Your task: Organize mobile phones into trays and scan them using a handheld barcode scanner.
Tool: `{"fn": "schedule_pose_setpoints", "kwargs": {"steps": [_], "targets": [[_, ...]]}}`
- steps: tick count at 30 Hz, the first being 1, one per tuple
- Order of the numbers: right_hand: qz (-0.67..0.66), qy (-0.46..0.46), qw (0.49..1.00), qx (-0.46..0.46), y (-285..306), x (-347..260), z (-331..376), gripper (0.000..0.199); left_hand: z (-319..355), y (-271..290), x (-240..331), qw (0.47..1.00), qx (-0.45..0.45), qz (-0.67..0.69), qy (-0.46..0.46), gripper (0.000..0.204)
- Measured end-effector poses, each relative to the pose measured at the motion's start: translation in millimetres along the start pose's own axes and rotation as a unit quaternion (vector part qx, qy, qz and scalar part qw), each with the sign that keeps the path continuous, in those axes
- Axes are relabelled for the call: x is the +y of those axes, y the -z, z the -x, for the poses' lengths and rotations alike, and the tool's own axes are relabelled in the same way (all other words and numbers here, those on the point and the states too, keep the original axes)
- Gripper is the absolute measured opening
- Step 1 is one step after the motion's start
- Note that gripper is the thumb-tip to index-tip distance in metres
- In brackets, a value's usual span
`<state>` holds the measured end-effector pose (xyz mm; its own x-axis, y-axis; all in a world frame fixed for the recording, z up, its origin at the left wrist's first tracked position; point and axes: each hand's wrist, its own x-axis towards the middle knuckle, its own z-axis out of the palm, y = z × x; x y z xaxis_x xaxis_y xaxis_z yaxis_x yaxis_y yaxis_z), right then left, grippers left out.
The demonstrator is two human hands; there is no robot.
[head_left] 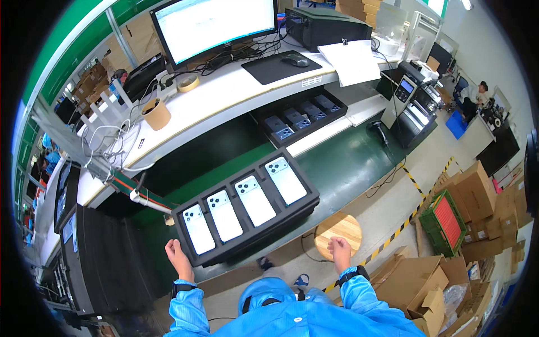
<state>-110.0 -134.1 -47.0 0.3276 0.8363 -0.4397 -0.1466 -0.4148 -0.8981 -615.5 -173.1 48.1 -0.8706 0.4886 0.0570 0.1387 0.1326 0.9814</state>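
Four phones (257,205) lie face down in a black tray (272,191) at the wearer's eleven o'clock, on a dark green counter (342,163). Their backs are pale, nearly white, with rounded corners; each has a broad camera block with dark round lenses toward twelve o'clock. Each sits in its own recess, with black dividers between them, and the row climbs from eight o'clock toward two.

The left hand (179,260), at ten o'clock, is loosely bent and unburdened, just beside the tray's nearest corner; whether it touches cannot be told. The right hand (339,254), at one o'clock, has its fingers lightly curled around nothing, well apart from the tray, over a round wooden stool (349,224). Near twelve o'clock, a second black tray (320,123) carries four darker, bluish phones (296,118).
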Motion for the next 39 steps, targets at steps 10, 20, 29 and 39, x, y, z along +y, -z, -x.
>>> {"fn": "schedule_pose_setpoints", "kwargs": {"steps": [10, 20, 29, 39], "targets": [[0.035, 0.029, 0.982, -0.182, -92.0, -88.7, -92.7, 0.060, -43.6, 2.0, -7.8, 0.952, -0.226, -0.041, 0.201, 0.084], [0.059, -0.256, 0.923, -0.281, -108.4, -134.2, -131.7, 0.054, -66.7, -45.6, -64.0, 0.847, -0.246, 0.292, 0.372, 0.071], [0.150, -0.302, 0.874, -0.349, -185.9, -152.9, -120.6, 0.057, -82.2, -69.7, -150.1, 0.949, -0.285, -0.097, -0.096, 0.054], [0.120, -0.211, 0.814, -0.528, -316.3, -142.4, -119.5, 0.061, 27.7, 74.0, -17.6, 0.893, 0.055, 0.404, 0.190, 0.048]]}}
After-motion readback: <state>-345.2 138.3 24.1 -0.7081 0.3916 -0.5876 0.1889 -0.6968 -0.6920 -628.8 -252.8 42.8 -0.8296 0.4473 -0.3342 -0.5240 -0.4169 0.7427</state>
